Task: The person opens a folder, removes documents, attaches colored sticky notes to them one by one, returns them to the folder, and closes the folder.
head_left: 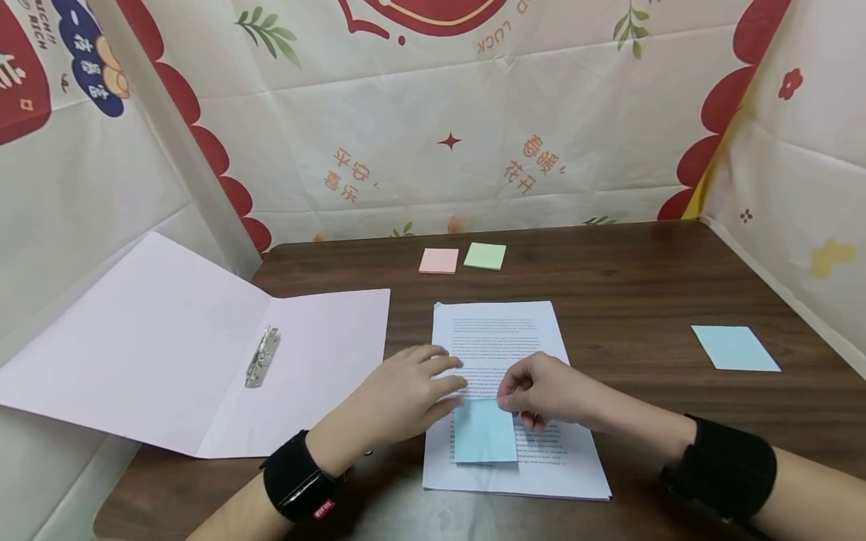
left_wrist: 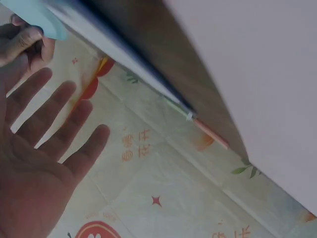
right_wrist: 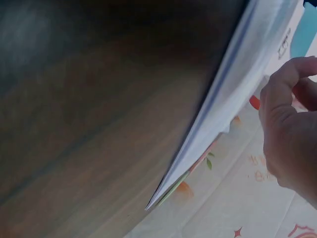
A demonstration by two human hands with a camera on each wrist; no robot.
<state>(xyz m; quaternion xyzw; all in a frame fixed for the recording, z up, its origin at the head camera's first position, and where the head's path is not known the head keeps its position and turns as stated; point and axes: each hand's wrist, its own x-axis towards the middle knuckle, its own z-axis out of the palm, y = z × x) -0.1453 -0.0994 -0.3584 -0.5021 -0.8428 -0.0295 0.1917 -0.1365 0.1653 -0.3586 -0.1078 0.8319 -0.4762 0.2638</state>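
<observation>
A light-blue sticky note (head_left: 485,436) is over the lower half of a stack of printed sheets (head_left: 501,330). My right hand (head_left: 548,387) pinches its upper right corner between thumb and forefinger. In the left wrist view, the note (left_wrist: 42,17) shows raised and curved beside the right hand's fingers. My left hand (head_left: 406,391) hovers at the left side of the sheets, fingers spread, thumb close to the note's upper left corner. The right wrist view shows my right hand (right_wrist: 294,119) curled beside the note (right_wrist: 303,37).
An open pale-pink folder (head_left: 325,361) with a metal clip (head_left: 262,357) lies to the left. Behind the sheets are a pink note pad (head_left: 438,261) and a green one (head_left: 485,256). A blue pad (head_left: 735,348) lies at right. Printed cloth (head_left: 419,98) surrounds the table.
</observation>
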